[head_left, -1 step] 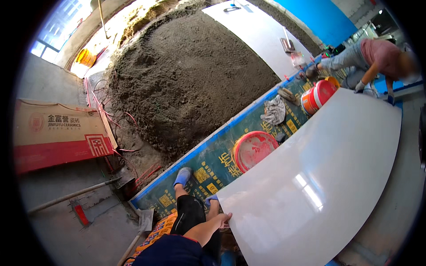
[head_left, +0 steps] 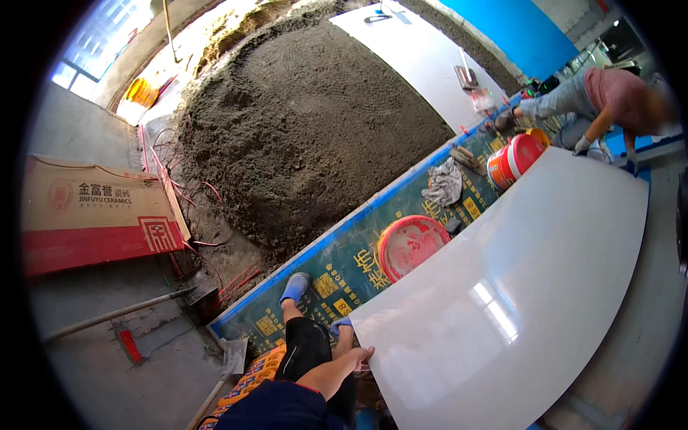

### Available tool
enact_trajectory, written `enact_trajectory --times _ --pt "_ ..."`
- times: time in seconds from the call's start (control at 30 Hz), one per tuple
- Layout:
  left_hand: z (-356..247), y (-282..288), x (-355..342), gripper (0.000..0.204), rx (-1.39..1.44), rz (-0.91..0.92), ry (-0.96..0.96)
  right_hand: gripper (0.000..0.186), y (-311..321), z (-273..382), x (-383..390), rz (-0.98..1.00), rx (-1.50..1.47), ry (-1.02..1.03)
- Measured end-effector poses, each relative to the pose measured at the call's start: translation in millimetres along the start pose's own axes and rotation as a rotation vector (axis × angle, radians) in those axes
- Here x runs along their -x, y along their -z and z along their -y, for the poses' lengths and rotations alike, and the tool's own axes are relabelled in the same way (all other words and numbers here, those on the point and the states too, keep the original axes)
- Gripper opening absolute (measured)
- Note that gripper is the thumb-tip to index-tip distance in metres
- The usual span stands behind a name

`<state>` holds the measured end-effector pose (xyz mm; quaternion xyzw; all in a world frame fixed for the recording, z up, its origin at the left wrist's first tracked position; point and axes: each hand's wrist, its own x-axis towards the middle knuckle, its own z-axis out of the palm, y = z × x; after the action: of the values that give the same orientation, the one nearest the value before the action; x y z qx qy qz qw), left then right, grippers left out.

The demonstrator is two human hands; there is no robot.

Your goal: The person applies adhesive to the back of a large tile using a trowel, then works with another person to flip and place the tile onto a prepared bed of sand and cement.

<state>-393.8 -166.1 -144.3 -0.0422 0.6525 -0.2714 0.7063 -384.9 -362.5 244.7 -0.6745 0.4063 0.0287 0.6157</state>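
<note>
At the lower centre of the head view, the person's left hand (head_left: 357, 356) grips the near corner of a large glossy white tile (head_left: 516, 301), fingers curled over its edge. The right hand does not appear in this view, so I cannot tell its state. The tile is held off the floor and runs from that corner up and to the right, taking up most of the lower right of the picture. At its far end a co-worker (head_left: 609, 100) in a pink top bends over it, with a gloved hand (head_left: 580, 145) at the far edge.

Below the left hand are the person's dark shorts and two blue shoes (head_left: 294, 287), standing on a printed blue-and-green sheet (head_left: 344, 265) laid on the floor. On that sheet, just beside the tile's long edge, lies a red round lid (head_left: 410, 247); farther along are a grey rag (head_left: 444, 183) and an orange-and-red bucket (head_left: 512, 161) on its side, close to the tile's far corner.

Left of the sheet spreads a broad bed of dark mortar (head_left: 308, 122). Beyond it lies a second white tile (head_left: 423, 50), flat on the floor, well apart from the first. At far left a red-and-tan cardboard carton (head_left: 93, 215) stands on bare concrete, with a long-handled tool (head_left: 118, 313) lying below it.
</note>
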Motion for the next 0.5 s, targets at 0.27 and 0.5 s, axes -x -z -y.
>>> enact_trajectory --times 0.27,0.5 --pt "-7.7 10.7 69.2 0.038 0.075 0.072 -0.437 0.055 2.4 -2.3 -42.0 0.072 0.214 0.003" --pt "-55.9 54.1 103.4 0.043 0.128 -0.111 -0.5 0.053 -59.8 2.4 -38.1 0.257 0.212 -0.049"
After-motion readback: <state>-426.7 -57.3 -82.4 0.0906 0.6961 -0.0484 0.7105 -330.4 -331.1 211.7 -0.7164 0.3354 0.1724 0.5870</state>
